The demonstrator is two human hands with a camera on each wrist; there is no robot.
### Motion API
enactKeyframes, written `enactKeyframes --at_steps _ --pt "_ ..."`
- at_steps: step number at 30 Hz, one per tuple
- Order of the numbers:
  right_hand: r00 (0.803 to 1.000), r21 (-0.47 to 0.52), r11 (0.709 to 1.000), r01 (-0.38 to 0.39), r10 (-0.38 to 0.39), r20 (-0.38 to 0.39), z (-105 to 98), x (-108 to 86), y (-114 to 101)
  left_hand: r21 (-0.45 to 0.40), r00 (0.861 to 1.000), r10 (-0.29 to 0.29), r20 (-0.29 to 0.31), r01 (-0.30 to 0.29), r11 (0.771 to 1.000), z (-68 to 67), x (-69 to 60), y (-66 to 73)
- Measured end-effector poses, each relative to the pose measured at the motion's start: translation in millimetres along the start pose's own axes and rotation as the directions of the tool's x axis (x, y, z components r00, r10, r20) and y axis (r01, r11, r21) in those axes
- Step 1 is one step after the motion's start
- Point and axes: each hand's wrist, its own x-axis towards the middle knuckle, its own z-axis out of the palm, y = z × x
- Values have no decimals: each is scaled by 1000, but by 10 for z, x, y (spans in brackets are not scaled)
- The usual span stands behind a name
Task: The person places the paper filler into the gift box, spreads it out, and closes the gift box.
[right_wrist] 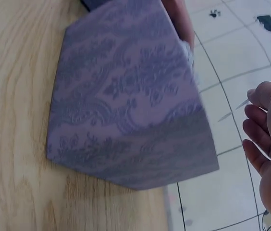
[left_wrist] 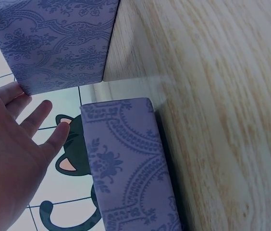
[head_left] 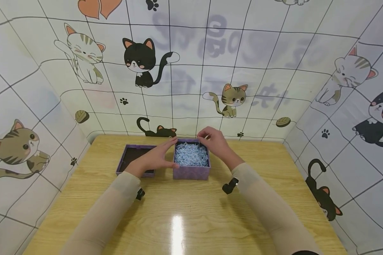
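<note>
A purple patterned box (head_left: 191, 173) stands on the table, filled with light blue shredded paper (head_left: 191, 154). My left hand (head_left: 156, 157) spans the box's left side. Its fingers are extended, with a fingertip at the back corner and the thumb by the front corner. At the box's back right, my right hand (head_left: 214, 142) is raised beside the rim. Between its thumb and index finger it pinches a thin pale paper strip (right_wrist: 226, 117), seen in the right wrist view. The matching box lid (head_left: 135, 156) lies left of the box, dark inside facing up, partly behind my left hand.
The wooden table (head_left: 191, 205) carries the box and lid near its back edge. A white cloth (head_left: 191, 81) with a grid and cartoon cats hangs behind the table and along both sides. A black wrist camera (head_left: 231, 186) sits at my right sleeve.
</note>
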Motion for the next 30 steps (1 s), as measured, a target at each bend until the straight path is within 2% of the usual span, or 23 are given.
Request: enactKeyframes --at_steps 4,8,13,16,19,22,24,27,30 --pt "998 21 1000 5 -7 66 57 -77 -100 -4 1000 2 3 -2 1000 2 2 13" --pt "982 -44 999 -8 17 187 183 -134 -105 -4 1000 -1 4 1 1000 3 -1 26" --pt "942 -201 976 84 -12 334 286 -175 -49 -13 1000 -1 10 1 1000 18 5 25" --pt "937 -222 968 114 -30 349 268 -183 -68 -19 1000 -2 12 3 1000 27 10 20" --pt "950 -185 980 79 -17 312 208 -186 -147 -18 1000 -7 12 7 1000 32 15 15" --pt "961 -107 994 23 7 275 161 -177 -257 -18 1000 -10 12 10 1000 33 20 17" --pt "958 -43 999 -19 30 284 175 -153 -317 -15 1000 -9 7 9 1000 32 21 11" --pt "929 3 995 -98 91 360 268 -86 -391 -17 1000 -9 4 9 1000 25 17 -3" --pt "881 -35 982 -188 184 435 424 -5 -384 -20 1000 -4 0 4 1000 16 7 -26"
